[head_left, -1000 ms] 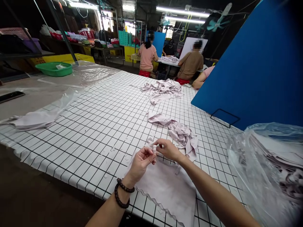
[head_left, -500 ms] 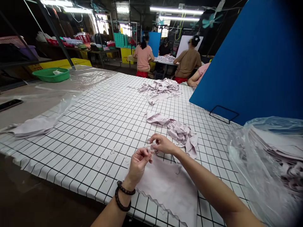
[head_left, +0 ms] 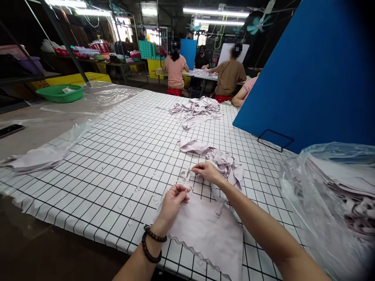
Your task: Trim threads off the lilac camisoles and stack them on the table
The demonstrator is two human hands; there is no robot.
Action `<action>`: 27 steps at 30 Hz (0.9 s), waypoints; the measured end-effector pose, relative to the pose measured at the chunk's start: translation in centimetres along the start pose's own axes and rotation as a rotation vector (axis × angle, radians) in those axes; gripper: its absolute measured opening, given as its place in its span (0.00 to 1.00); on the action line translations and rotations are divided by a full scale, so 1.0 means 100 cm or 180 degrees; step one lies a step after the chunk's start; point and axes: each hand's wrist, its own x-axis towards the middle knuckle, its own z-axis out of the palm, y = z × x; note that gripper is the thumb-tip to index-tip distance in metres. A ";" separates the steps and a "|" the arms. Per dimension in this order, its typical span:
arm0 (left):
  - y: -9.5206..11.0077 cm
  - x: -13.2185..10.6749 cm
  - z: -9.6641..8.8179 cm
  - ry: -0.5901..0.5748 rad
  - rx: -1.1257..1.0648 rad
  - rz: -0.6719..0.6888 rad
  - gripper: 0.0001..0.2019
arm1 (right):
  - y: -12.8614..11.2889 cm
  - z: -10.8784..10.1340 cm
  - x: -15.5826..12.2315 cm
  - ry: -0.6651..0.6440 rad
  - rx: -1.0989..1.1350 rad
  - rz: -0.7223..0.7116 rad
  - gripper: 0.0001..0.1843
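A pale lilac garment (head_left: 209,230) with thin straps and a wavy hem lies on the table in front of me. My left hand (head_left: 175,199), wearing dark beaded bracelets (head_left: 152,244) on its wrist, is closed in a pinch at the garment's upper edge, by a strap. Just beyond it, my right hand (head_left: 207,171) pinches at the top of a looped strap (head_left: 186,176); the fingertips hide exactly what is gripped. Another strap (head_left: 219,208) rests loose on the cloth under my right forearm. A crumpled pale garment (head_left: 225,162) lies behind my right hand.
White grid-patterned cloth (head_left: 117,156) covers the table, with small white scraps scattered on it. More garments (head_left: 199,107) are heaped farther back. A plastic bag of folded garments (head_left: 331,171) and a blue board (head_left: 316,86) stand right. Left are a green basin (head_left: 60,94) and a phone (head_left: 11,129). Several people sit beyond.
My hands have moved apart: the right has gone up and slightly right from the left, which stays nearly in place. The strap now stands between them.
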 end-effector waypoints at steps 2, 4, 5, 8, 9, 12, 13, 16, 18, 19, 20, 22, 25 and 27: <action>0.001 -0.001 0.000 -0.0043 -0.0184 -0.0089 0.10 | 0.000 -0.001 -0.001 0.0067 -0.0087 -0.0114 0.13; 0.001 -0.001 0.000 -0.0088 -0.0421 -0.0188 0.10 | -0.001 -0.001 -0.002 0.0086 -0.0256 -0.0305 0.14; 0.001 -0.001 0.000 -0.0105 -0.0528 -0.0231 0.10 | -0.001 0.000 -0.002 0.0069 -0.0374 -0.0424 0.16; 0.001 0.000 -0.001 -0.0129 -0.0697 -0.0324 0.10 | -0.001 0.008 -0.001 0.0057 -0.0878 -0.0773 0.19; 0.001 0.000 -0.002 -0.0133 -0.0708 -0.0339 0.11 | -0.002 0.012 -0.001 0.0084 -0.1107 -0.0840 0.19; 0.002 -0.001 -0.002 -0.0135 -0.0673 -0.0339 0.12 | -0.005 0.022 0.002 0.0107 -0.1752 -0.0840 0.14; 0.003 -0.001 -0.002 -0.0115 -0.0623 -0.0308 0.13 | -0.006 0.025 0.003 0.0114 -0.1872 -0.0815 0.12; 0.003 -0.001 -0.001 0.0065 -0.0219 -0.0121 0.17 | -0.007 0.026 0.006 0.0349 -0.1801 -0.0795 0.10; 0.002 0.000 -0.001 0.0240 0.0157 -0.0010 0.19 | -0.006 0.024 0.007 0.0558 -0.1457 -0.0784 0.10; 0.002 0.000 -0.001 0.0317 0.0324 0.0019 0.19 | -0.005 0.022 0.008 0.0615 -0.1223 -0.0737 0.10; 0.001 0.001 -0.001 0.0373 0.0462 0.0040 0.19 | -0.003 0.021 0.008 0.0630 -0.0965 -0.0664 0.09; -0.001 0.002 -0.003 0.0412 0.0661 0.0089 0.19 | 0.001 0.018 0.008 0.0578 -0.0440 -0.0468 0.09; -0.003 0.003 -0.004 0.0320 0.0707 0.0145 0.18 | 0.007 0.016 0.008 0.0490 0.0213 -0.0239 0.09; -0.004 0.004 -0.004 0.0254 0.0539 0.0179 0.18 | 0.009 0.015 0.007 0.0451 0.0526 -0.0181 0.10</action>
